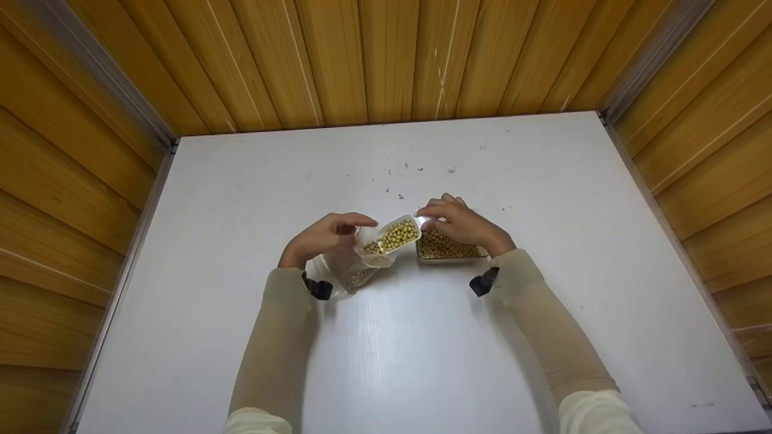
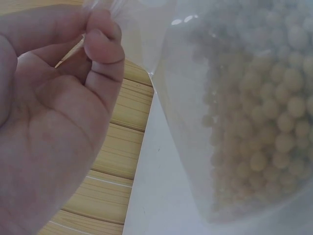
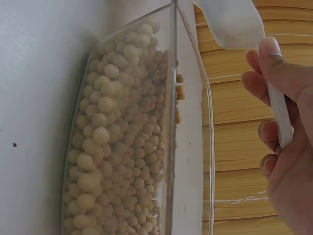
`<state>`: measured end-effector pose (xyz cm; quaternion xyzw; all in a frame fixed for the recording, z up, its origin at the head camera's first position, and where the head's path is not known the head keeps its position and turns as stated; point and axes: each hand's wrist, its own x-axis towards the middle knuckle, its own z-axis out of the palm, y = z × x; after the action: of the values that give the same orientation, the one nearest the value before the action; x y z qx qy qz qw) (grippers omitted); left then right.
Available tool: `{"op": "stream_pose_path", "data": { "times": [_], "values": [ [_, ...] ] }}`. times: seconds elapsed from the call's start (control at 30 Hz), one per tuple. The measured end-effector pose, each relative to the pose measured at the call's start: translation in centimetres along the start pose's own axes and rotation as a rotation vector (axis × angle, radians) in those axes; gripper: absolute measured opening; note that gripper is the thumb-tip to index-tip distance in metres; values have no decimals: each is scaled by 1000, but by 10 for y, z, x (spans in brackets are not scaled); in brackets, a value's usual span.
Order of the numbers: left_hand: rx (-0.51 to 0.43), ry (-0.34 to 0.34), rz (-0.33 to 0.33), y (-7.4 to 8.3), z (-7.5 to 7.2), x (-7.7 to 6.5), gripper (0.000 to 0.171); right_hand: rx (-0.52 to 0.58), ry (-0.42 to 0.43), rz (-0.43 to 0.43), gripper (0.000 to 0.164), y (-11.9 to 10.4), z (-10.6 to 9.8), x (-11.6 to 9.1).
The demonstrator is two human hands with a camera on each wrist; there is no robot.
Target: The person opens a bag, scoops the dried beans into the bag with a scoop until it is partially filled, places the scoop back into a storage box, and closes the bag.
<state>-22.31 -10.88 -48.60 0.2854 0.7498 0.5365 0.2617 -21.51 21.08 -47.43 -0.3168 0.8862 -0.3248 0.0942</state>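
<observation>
White table [image 1: 386,361] takes up most of the head view, and I'd say this is the filling step. The clear bag [image 1: 356,274] leans left of center with a good batch already inside, and the clear container [image 1: 452,260] sits just right of center, well stocked too. Next move, imo, calls for tipping more steeply while the mouth of the bag stays spread; too quick and stuff could bounce out onto the table.

Hands: the left hand [image 1: 329,236], left of center, has thumb and fingertips pinched on the plastic up near the bag's mouth. The right hand [image 1: 461,223], over the container, is wrapped snugly round the handle of a white scoop [image 3: 234,24]. Scoop's lip is at the bag's mouth, loaded with yellowish beans [image 1: 398,235], dead center of the head view.
</observation>
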Motion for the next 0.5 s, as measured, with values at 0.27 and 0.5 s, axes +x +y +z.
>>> {"op": "stream_pose_path", "data": {
  "times": [0.27, 0.5],
  "values": [
    [31, -8, 7, 1, -2, 0, 49, -26, -8, 20, 33, -7, -2, 0],
    [37, -8, -8, 5, -3, 0, 45, -59, -14, 18, 33, -12, -4, -1]
  ]
}}
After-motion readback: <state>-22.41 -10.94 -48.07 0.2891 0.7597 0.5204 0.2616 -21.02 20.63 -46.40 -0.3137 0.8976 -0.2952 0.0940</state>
